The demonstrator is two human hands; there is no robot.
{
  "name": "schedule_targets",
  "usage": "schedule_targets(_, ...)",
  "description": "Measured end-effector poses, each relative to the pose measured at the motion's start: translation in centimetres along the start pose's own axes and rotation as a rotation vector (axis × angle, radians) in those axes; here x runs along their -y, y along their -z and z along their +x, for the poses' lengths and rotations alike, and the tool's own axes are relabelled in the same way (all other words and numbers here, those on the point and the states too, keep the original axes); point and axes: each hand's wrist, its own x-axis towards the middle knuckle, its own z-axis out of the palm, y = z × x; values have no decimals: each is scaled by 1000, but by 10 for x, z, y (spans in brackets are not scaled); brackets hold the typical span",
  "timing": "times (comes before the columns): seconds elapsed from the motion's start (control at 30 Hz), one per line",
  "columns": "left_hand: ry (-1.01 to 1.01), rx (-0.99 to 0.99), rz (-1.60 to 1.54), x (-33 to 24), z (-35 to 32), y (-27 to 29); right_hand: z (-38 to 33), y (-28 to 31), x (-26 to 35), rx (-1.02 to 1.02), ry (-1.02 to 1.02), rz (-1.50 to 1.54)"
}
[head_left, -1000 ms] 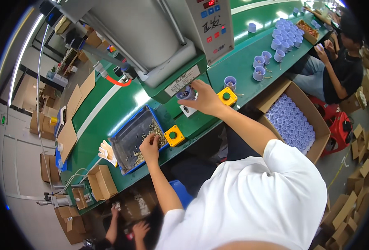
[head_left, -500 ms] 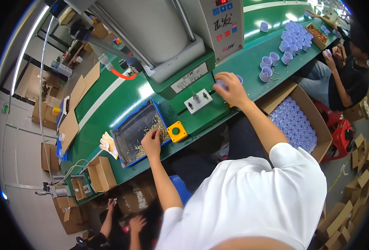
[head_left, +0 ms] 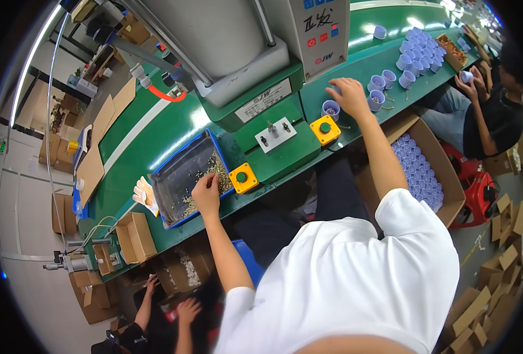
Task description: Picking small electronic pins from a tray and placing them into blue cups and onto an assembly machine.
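Observation:
My left hand is over the blue-rimmed tray, its fingertips pinched together. Whatever they hold, if anything, is too small to make out. Small metal-coloured parts lie scattered in that tray. My right hand hovers right of the press with its fingers apart, and I see nothing in it. Just below its fingertips stands a lavender cup with something inside. More lavender cups stand to its right, with short leads beside some. Between my hands, a white metal fixture block sits under the press.
Yellow button boxes flank the press base. A glove lies left of the tray. A carton of lavender cups stands by my right side. A co-worker handles a cup at far right; another person's hands show at lower left.
My right hand has moved right, away from the press, uncovering the cup and the right button box. My left hand stays pinched over the tray. The view has shifted slightly.

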Motion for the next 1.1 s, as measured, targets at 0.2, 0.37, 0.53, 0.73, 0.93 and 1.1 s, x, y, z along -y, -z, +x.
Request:
schedule_targets(0.2, -14, -5, 39, 0, 1, 1, -21, 25, -1, 80, 68, 153)
schedule_targets(0.37, 7, 4, 22, 4, 2, -1, -30, 55, 12, -56, 76, 182)
schedule_targets(0.53, -22, -13, 63, 2, 3, -3, -26, 56, -5, 426, -580, 323)
schedule_targets(0.73, -26, -38, 24, 5, -1, -1, -27, 30, 5, -68, -132, -191)
schedule_targets(0.93, -22, -35, 55, 0, 2, 0, -12, 8, -2, 30, -153, -30)
schedule_targets(1.1, -14, -39, 47, 4, 0, 0, 7, -2, 4, 121, -211, 371)
